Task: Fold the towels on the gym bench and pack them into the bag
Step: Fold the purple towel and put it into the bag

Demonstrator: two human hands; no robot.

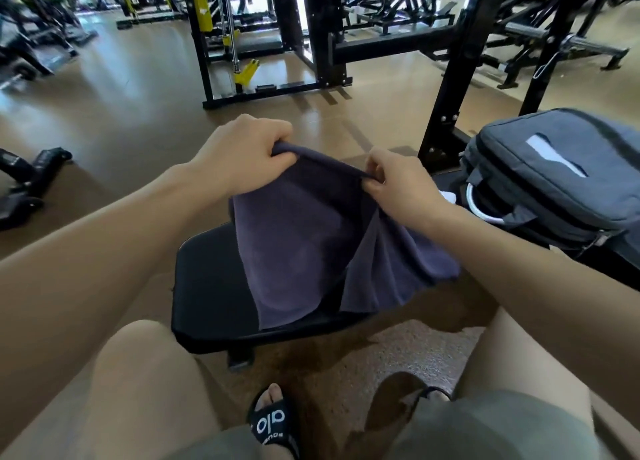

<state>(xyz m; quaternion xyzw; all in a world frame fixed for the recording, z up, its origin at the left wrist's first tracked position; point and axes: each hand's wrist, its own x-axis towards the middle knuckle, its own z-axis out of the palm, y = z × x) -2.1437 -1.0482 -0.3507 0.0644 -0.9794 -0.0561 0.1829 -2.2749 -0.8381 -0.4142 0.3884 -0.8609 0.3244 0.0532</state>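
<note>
A tan gym floor (138, 89) spreads behind black and yellow weight racks (263, 33), seen from above by a seated person whose bare knees frame the bottom of the view. A black padded bench (207, 286) runs from the centre toward the right edge. On its far right end sits a grey bag (554, 168), lying on its side with its near side gaping open; a white curved rim (479, 213) and a scrap of white cloth show inside the opening, and a pale stripe marks the bag's upper face, with no lettering legible on it. A dark purple towel (311, 238) hangs above the bench's near end, its upper edge stretched taut between the two hands and its lower folds draping down onto the padding near the front edge. The left hand (242, 154) has its fingers curled tightly over the towel's left top corner; the right hand (398, 182) pinches the right top corner between thumb and fingertips. A black slide sandal (273, 425) on one foot, below the bench, carries white lettering reading "alo", with smaller print beneath it too blurred to read.
</note>
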